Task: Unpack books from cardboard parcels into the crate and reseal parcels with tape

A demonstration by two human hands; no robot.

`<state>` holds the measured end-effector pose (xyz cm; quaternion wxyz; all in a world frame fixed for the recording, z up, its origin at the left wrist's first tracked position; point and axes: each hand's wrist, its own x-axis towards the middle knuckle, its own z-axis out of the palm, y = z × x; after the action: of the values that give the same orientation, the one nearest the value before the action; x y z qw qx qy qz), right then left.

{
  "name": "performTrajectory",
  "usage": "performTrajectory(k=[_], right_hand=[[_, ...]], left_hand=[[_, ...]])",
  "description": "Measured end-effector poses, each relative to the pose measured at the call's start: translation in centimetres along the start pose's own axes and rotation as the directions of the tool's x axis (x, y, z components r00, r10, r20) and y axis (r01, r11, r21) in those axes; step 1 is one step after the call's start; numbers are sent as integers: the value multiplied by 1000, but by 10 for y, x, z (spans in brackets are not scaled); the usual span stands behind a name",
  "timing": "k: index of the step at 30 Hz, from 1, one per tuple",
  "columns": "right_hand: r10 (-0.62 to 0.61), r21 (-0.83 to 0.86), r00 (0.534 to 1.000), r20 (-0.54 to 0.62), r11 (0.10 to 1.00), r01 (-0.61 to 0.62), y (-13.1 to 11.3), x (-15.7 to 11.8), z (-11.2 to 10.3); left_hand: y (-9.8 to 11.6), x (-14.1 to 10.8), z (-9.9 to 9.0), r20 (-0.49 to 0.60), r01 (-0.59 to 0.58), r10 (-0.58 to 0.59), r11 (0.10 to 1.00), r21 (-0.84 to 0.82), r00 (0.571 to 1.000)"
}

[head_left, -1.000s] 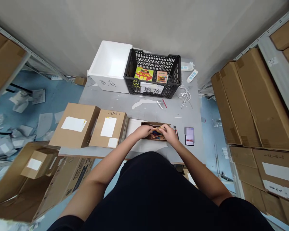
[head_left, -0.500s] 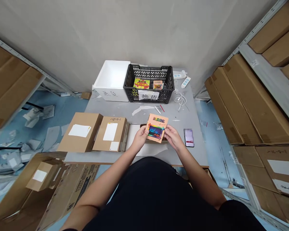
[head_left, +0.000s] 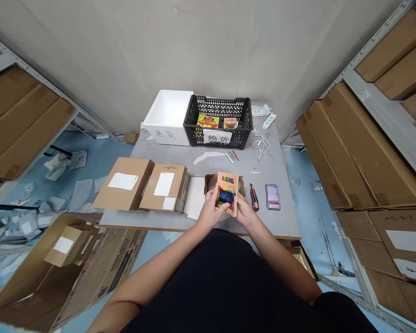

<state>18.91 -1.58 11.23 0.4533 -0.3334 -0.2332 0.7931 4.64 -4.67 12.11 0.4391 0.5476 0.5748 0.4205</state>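
Observation:
An orange packet with a dark rainbow-edged picture (head_left: 228,190) is held between my two hands, tilted so that its right side edge shows. My left hand (head_left: 212,208) grips its left side, with the thumb across the lower front. At the lower right side, my right hand (head_left: 244,210) is closed round the packet, its fingers partly hidden behind. Beneath and behind the packet lies an opened small brown carton (head_left: 210,180) on the table. A red and black box cutter (head_left: 253,197) rests right of my right hand.
On the grey table (head_left: 208,165) stand a white foam box (head_left: 171,115), a black crate (head_left: 217,138) with colourful packets, and cartons (head_left: 162,187) at the left. A phone (head_left: 272,197), white cable (head_left: 261,145) and power strips (head_left: 268,121) lie right. Shelves of cartons flank both sides.
The packet has turned to show its side edge and moved slightly down, with my left thumb now over its front. The box cutter and more of the opened carton have come into sight.

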Motion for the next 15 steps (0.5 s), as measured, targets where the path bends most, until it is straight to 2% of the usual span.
performTrajectory(k=[3,5,8,11,15], right_hand=[[0,-49,1000,-1,999,0,5,-7,4],[-39,-87,999,5,995,39,6,-8,8],[-130,-156,989,-65,981,119,4,-8,13],[-175,-191,975,-136,971,148,-2,-11,14],[-118,-175,981,-154,980,91,-15,-21,15]], left_hand=[[-5,-9,2,85,11,-12,1000,11,996],[-5,-13,2,147,36,-25,996,-75,989],[-1,-18,1,213,105,-53,965,-239,975],[4,-19,-4,153,169,-118,908,-384,981],[8,-14,-15,49,161,-158,851,-501,986]])
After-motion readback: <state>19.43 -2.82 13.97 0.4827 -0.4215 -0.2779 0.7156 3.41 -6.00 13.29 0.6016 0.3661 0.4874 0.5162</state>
